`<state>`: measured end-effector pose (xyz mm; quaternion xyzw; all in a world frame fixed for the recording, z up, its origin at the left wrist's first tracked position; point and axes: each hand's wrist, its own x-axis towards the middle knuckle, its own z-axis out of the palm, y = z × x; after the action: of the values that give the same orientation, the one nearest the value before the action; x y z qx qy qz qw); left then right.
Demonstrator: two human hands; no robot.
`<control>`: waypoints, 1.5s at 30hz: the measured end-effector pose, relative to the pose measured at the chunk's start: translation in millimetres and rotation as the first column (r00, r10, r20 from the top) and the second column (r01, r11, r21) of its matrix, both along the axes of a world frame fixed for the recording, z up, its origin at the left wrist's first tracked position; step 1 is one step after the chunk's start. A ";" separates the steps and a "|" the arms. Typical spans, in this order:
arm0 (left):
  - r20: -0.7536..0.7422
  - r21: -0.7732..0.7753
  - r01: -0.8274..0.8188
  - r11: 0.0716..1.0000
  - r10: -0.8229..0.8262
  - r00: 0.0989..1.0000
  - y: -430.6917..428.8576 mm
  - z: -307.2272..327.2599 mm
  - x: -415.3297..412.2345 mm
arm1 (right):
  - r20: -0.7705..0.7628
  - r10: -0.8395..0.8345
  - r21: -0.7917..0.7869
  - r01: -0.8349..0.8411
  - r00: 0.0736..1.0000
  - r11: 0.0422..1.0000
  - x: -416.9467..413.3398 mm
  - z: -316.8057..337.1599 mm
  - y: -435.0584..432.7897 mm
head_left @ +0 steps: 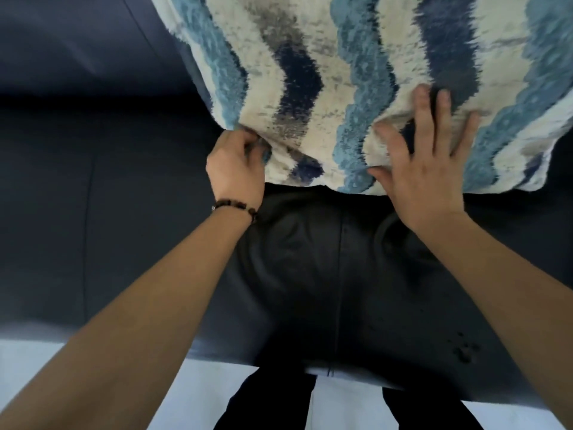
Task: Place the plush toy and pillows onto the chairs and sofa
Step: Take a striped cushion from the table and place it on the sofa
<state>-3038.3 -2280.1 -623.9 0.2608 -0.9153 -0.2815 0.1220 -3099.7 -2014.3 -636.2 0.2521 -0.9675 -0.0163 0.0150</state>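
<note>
A large fluffy pillow point(356, 72) with cream, light blue and navy wavy stripes stands against the back of a dark blue leather sofa point(108, 212). My left hand point(237, 169), with a bead bracelet on its wrist, pinches the pillow's lower left corner. My right hand point(428, 169) lies flat on the pillow's lower front with its fingers spread, pressing into the fabric. No plush toy or other pillow is in view.
The sofa seat point(341, 274) stretches below the pillow, with a seam down its middle. A pale floor point(46, 367) shows along the bottom edge, and my dark trouser legs point(269, 405) stand against the sofa's front.
</note>
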 end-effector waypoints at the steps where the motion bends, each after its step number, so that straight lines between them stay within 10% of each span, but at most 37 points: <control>1: -0.084 -0.004 0.040 0.999 -0.040 0.996 -1.7 0.3 15.3 | -0.008 -0.026 -0.003 0.026 1.000 1.000 -0.5 -0.9 -1.4; 11: 0.040 -0.172 0.121 0.978 -0.115 0.993 -0.9 -11.5 38.4 | -0.008 -0.058 -0.026 0.058 0.998 0.998 14.2 -0.2 -28.5; 17: 0.277 -0.610 0.407 0.679 -0.299 0.913 -1.1 24.3 -34.8 | -0.081 0.312 0.074 -0.306 0.947 0.949 -23.0 9.8 -18.2; 26: 0.324 -0.575 0.337 0.746 -0.171 0.931 -13.1 49.9 -82.9 | -0.130 0.114 0.103 -0.101 0.985 0.990 -38.4 21.1 -2.3; 31: 0.393 -0.592 0.708 0.385 -0.629 0.671 17.0 10.2 -30.9 | -0.095 0.307 0.102 -0.298 0.947 0.949 -26.8 3.1 2.9; 35: 0.460 -0.558 0.631 0.539 -0.431 0.776 -15.5 2.3 -39.6 | -0.052 0.239 0.155 -0.229 0.970 0.961 -57.6 12.1 72.8; 39: 0.504 -0.577 0.678 0.456 -0.454 0.735 -20.1 7.4 -37.4 | -0.032 -0.051 0.236 0.057 0.998 0.970 -52.9 30.4 148.9; 45: 0.409 -0.596 0.614 0.517 -0.462 0.787 -4.7 48.9 -49.4 | 0.004 0.128 0.176 -0.127 0.992 0.976 -55.2 61.1 90.7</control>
<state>-3087.7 -2284.7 -575.0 -0.0772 -0.9924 0.0927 0.0260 -3154.9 -1923.5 -575.1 0.3140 -0.9440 -0.1015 -0.0025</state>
